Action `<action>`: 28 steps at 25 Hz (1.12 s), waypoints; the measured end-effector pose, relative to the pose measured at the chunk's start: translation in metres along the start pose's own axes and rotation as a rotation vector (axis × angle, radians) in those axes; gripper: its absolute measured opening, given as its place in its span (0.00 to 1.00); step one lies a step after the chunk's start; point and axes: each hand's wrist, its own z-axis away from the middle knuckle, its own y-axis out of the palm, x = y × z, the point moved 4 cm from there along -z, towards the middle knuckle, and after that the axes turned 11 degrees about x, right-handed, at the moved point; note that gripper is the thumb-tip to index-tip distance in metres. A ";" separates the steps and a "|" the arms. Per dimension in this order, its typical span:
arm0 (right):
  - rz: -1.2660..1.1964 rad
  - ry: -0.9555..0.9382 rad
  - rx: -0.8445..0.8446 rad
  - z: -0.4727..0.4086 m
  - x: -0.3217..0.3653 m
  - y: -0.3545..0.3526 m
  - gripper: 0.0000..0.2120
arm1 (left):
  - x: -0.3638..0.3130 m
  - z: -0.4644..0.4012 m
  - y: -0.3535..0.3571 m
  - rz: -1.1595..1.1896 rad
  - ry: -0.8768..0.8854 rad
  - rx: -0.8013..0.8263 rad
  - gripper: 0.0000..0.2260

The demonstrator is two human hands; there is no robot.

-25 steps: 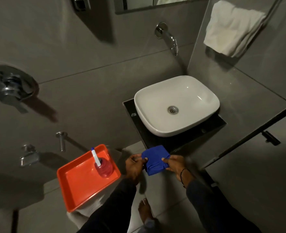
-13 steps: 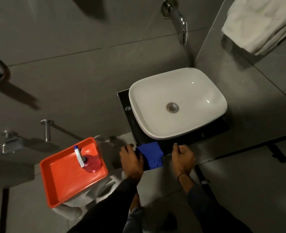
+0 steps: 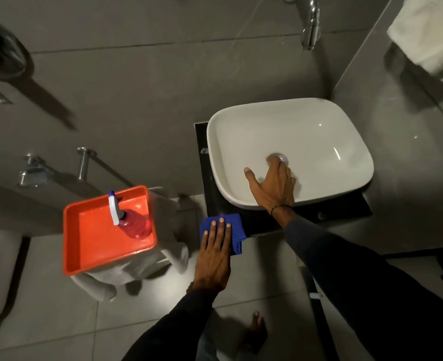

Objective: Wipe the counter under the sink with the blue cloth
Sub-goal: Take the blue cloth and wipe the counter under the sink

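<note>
The left hand (image 3: 215,252) lies flat, fingers straight and together, pressing the folded blue cloth (image 3: 221,231) onto the near left corner of the black tabletop (image 3: 207,188); nothing is gripped, the palm only bears down. Part of the cloth hangs over the tabletop's front edge. The right hand (image 3: 273,185) is spread open inside the white basin (image 3: 319,134), palm down on the sloping near wall, fingertips reaching the metal drain (image 3: 282,158), which they partly cover. A dark bead bracelet (image 3: 279,207) circles that wrist, and both arms wear dark sleeves. The basin sits on the tabletop, overhanging most of it, with a chrome spout (image 3: 311,29) on the wall above. To the left, an orange tray (image 3: 85,254) rests on a white stool and holds a pink spray bottle (image 3: 134,225) with a white trigger head. A white towel (image 3: 428,32) hangs at upper right.
</note>
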 end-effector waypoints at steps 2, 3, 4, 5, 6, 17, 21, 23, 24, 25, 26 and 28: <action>0.011 -0.054 0.011 -0.003 -0.003 0.004 0.34 | 0.000 0.000 0.003 0.025 -0.020 0.017 0.35; 0.013 -0.064 0.021 -0.003 -0.003 0.004 0.36 | 0.001 0.000 0.003 0.031 -0.019 0.030 0.35; 0.014 -0.064 0.034 -0.003 -0.005 0.004 0.37 | 0.002 -0.001 0.002 0.039 -0.016 0.036 0.34; 0.018 -0.066 0.042 -0.004 -0.006 0.005 0.38 | 0.003 -0.003 0.001 0.047 -0.018 0.040 0.34; 0.023 -0.073 0.041 -0.005 -0.005 0.005 0.38 | 0.006 -0.005 -0.003 0.059 -0.024 0.040 0.33; 0.182 -0.035 0.113 -0.001 0.021 0.028 0.44 | 0.029 -0.007 -0.006 0.379 -0.018 0.026 0.26; 0.323 -0.005 0.223 0.001 0.030 0.043 0.45 | 0.038 -0.016 -0.015 0.411 0.020 0.010 0.27; 0.381 0.002 0.203 0.002 0.031 0.041 0.46 | 0.045 -0.021 -0.021 0.434 0.038 0.011 0.27; 0.396 0.004 0.188 0.003 0.032 0.040 0.46 | 0.049 -0.025 -0.024 0.433 0.047 0.013 0.27; 0.400 0.007 0.179 0.003 0.033 0.039 0.46 | 0.053 -0.032 -0.029 0.429 0.056 0.015 0.27; 0.396 0.008 0.175 0.004 0.035 0.039 0.46 | 0.058 -0.041 -0.034 0.426 0.064 0.013 0.27; 0.389 0.024 0.170 0.004 0.036 0.038 0.45 | 0.066 -0.063 -0.048 0.419 0.079 0.007 0.27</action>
